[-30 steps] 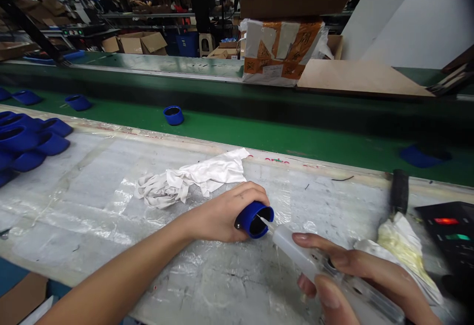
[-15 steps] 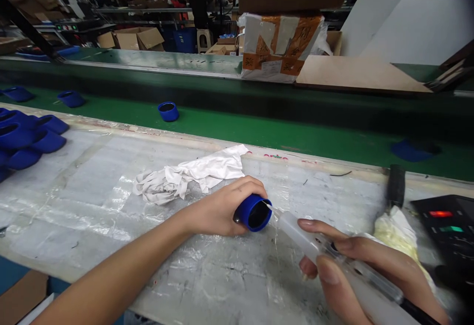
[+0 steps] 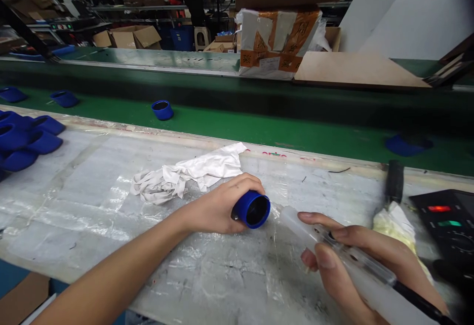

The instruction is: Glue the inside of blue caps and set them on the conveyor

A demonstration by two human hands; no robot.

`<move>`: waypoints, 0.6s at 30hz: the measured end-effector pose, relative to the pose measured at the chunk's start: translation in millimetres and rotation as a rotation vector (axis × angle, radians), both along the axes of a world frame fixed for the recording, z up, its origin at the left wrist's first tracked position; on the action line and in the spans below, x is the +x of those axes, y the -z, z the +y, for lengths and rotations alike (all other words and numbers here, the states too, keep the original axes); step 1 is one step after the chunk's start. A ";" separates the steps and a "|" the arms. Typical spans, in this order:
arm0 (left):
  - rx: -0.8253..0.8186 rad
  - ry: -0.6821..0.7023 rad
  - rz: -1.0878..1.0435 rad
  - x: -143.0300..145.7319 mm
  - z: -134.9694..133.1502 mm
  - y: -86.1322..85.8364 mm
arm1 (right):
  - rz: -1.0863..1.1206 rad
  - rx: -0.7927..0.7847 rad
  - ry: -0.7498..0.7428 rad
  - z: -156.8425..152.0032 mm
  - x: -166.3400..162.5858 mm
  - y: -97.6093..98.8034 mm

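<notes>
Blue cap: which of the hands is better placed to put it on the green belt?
Probably left. The left hand grips the blue cap; the right hand is full, holding a clear dispenser. The green belt lies just beyond.

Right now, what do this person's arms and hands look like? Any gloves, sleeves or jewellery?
Both are bare. The left hand wears no glove, ring or watch, and the left forearm shows no sleeve up to the picture's edge. The right hand is ungloved too, with short plain nails. Little of its arm is in view, and no sleeve shows there.
</notes>
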State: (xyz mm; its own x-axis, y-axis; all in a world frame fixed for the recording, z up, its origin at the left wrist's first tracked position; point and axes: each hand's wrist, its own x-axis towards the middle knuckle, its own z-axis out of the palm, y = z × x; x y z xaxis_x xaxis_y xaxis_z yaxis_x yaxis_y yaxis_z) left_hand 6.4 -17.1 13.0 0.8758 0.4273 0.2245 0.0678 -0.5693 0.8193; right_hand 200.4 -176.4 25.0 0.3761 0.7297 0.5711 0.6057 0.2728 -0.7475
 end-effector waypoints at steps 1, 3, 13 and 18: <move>0.000 -0.001 -0.003 -0.1 0.0 0.1 | -0.011 -0.005 -0.003 -0.1 0.4 -0.7; 0.002 -0.001 -0.009 -0.2 0.3 0.4 | -0.013 -0.011 -0.009 -0.6 1.5 -2.5; 0.000 -0.007 0.004 0.5 1.0 -1.1 | 0.019 -0.112 0.018 -3.7 -0.8 -9.2; -0.001 -0.004 -0.003 -0.1 1.6 -0.5 | 0.043 -0.160 0.029 -6.7 -0.5 -12.5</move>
